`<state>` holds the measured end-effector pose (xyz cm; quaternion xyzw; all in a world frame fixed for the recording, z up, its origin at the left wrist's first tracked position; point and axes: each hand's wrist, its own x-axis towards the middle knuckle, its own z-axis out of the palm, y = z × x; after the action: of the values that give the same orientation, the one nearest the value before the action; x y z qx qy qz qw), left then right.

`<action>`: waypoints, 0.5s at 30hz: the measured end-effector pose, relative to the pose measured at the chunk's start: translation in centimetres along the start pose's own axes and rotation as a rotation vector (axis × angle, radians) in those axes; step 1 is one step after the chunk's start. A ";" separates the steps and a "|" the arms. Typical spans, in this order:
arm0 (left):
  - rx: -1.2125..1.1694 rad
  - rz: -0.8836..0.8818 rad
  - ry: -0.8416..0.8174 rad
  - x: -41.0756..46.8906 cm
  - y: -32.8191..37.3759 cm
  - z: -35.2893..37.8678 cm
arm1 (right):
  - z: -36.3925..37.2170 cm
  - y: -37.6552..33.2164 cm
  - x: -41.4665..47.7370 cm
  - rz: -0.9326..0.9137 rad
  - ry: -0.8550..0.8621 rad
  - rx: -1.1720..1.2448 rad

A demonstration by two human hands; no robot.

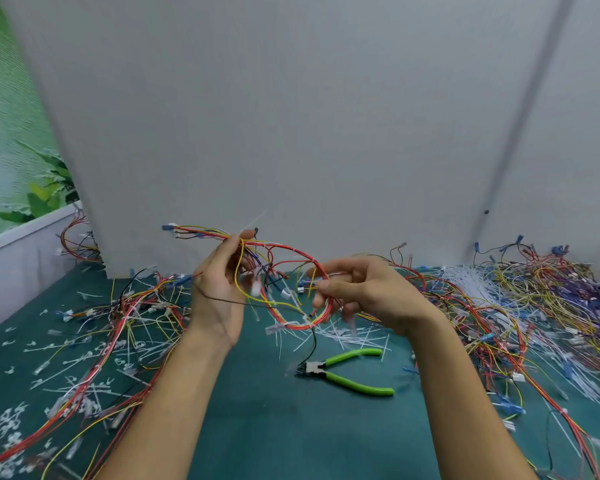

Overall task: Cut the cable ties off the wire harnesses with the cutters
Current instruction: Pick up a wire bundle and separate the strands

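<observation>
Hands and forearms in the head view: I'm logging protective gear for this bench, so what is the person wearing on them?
Nothing that shows. The left hand and the right hand are bare, with no gloves, rings, watch or wristband visible. The left forearm and right forearm are uncovered down to the picture's bottom edge; no sleeve comes into view.

Both hands, left hand (219, 292) and right hand (368, 292), hold up a wire harness (291, 268) above the green cutters (347, 372) lying on the table (257, 427)
</observation>
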<state>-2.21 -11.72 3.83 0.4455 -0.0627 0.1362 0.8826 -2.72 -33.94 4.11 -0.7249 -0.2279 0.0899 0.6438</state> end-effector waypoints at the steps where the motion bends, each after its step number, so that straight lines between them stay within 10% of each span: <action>1: 0.029 0.004 -0.001 0.0 -0.1 0.0 | -0.1 0.1 0.1 -0.005 0.041 0.020; 15: 0.278 -0.052 -0.103 1.0 0.4 -2.3 | -1.3 1.3 1.1 -0.072 0.249 0.211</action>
<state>-1.40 -9.51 2.98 0.5712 -0.0770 0.0974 0.8114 -0.96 -34.71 3.18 -0.6502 -0.1615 -0.0004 0.7424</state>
